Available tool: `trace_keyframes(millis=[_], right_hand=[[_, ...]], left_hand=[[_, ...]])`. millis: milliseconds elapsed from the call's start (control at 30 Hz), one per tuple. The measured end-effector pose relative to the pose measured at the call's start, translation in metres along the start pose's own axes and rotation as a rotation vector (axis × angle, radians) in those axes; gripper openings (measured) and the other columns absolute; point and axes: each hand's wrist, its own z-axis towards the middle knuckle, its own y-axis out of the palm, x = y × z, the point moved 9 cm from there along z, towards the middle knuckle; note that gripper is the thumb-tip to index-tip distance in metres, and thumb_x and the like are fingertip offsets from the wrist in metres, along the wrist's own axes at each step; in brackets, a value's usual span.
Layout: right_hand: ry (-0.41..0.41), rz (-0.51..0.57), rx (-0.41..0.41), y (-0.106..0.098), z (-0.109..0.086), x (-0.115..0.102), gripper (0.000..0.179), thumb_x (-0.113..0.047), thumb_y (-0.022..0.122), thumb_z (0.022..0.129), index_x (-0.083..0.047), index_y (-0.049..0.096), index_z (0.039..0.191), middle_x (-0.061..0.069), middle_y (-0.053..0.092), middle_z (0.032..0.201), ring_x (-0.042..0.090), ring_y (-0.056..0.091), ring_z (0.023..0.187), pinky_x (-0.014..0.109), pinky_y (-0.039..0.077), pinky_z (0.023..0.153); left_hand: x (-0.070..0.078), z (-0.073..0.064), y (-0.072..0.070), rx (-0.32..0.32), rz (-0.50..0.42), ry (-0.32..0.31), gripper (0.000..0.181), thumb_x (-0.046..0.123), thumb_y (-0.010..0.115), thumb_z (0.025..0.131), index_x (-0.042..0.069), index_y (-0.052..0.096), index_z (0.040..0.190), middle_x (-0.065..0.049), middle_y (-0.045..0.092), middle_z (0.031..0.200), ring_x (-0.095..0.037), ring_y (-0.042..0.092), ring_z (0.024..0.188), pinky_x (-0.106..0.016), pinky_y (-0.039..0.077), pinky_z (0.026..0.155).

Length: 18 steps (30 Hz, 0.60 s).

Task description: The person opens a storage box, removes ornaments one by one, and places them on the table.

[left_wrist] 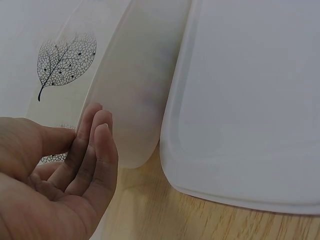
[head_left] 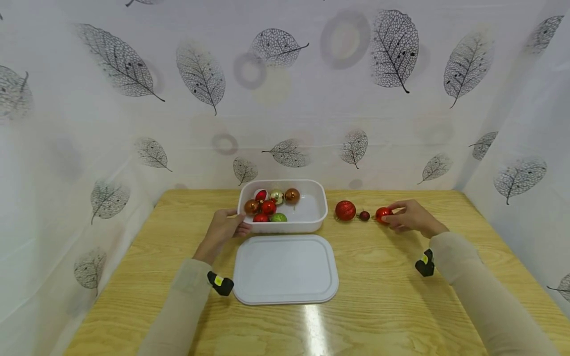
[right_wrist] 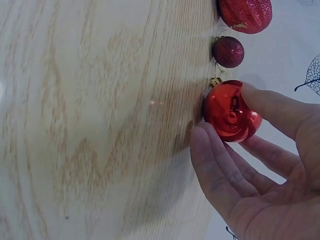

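Head view: the left hand (head_left: 224,225) grips the near left corner of the white tub (head_left: 294,227). Right of the tub, the right hand (head_left: 411,217) pinches the glossy red bauble (head_left: 382,214). Between bauble and tub, a small dark bauble (head_left: 364,216) and a larger glittery bauble (head_left: 345,210) sit on the counter (head_left: 378,277); a knock from the fingers might set either rolling. The lid (head_left: 286,269) lies flat just in front of the tub — a pull on that corner could probably shove it. Loose round baubles (head_left: 268,206) fill the tub's left part.

Left wrist view: thumb and fingers meet around the tub's smooth, plastic-looking wall; the lid is a rounded rectangle with a raised border.

Right wrist view: thumb and fingertips hold the mirror-slick sphere, gold-capped — so smooth that a weak pinch may let it slip. Its neighbours toward the tub look rough with glitter, the larger one ridged.
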Motion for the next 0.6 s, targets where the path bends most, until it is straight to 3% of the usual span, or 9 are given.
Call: trace_keyframes(millis=[600], right_hand=[[-0.003, -0.006, 0.008, -0.0070, -0.0060, -0.0042, 0.067, -0.015, 0.063, 0.102, 0.020, 0.028, 0.147, 0.039, 0.056, 0.127, 0.033, 0.071, 0.095, 0.045, 0.063, 0.083]], left_hand=[[0.0005, -0.0010, 0.0008, 0.000, -0.003, -0.012, 0.047, 0.008, 0.052, 0.106, -0.015, 0.042, 0.145, -0.013, 0.073, 0.081, -0.014, 0.071, 0.067, -0.026, 0.063, 0.066]])
